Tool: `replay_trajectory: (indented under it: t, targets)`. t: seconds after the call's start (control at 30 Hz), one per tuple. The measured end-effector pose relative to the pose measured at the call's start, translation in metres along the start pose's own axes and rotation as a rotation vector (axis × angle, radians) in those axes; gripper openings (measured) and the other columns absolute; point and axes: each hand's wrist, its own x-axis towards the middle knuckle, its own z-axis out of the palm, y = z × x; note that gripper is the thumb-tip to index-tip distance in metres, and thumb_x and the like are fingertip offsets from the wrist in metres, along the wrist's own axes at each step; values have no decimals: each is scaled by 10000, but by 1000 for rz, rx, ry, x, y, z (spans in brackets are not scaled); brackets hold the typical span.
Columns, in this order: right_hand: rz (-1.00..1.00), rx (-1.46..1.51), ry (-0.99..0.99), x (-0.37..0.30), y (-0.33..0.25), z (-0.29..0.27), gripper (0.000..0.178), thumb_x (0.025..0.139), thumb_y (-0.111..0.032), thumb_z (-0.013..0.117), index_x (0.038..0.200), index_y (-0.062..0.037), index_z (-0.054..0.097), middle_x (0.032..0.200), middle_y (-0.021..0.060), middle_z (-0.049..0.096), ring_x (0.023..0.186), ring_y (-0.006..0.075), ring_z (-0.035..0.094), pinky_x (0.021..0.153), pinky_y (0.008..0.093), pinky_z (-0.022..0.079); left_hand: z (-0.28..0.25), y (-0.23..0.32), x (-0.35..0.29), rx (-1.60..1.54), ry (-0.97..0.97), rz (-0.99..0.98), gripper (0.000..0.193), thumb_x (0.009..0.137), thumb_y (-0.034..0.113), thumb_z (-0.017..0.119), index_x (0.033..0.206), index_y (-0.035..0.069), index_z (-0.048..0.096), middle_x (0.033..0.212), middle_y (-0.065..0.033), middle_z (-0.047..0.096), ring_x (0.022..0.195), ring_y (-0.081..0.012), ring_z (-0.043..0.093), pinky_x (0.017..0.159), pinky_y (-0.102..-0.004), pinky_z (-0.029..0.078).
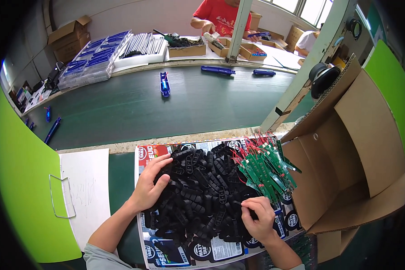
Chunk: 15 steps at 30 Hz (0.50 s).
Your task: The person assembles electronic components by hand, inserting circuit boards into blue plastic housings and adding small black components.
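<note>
Dozens of black pieces (195, 198) between left grip (150, 184) and right grip (260, 218).

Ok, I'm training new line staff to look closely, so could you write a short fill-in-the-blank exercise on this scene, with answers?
1. The left hand is at the left side of the heap of ____ parts.
2. The circuit boards beside those parts are coloured ____.
3. The right hand is nearer to the circuit boards than the ____ hand is.
4. The open box is made of ____.

Missing words: black; green; left; cardboard.
</note>
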Motion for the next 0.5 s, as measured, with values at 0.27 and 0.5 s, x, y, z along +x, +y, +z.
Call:
replay_trajectory:
  t: [0.27, 0.5]
  targets:
    - [8, 47, 8, -2, 3, -1, 241, 767, 135, 736, 955, -6, 686, 934, 127, 704, 801, 263, 678, 704, 330, 543, -13, -8, 10, -648, 105, -250, 592, 1092, 485, 472, 1416, -4, 549, 1425, -164, 601, 1349, -248, 557, 1191, -398, 376]
    - [24, 87, 67, -5, 7, 0, 219, 751, 90, 768, 924, -26, 700, 904, 91, 702, 751, 263, 660, 658, 346, 515, -23, -2, 42, -552, 127, -360, 432, 1073, 315, 579, 1361, -7, 605, 1315, -110, 657, 1227, -180, 611, 1066, -347, 469]
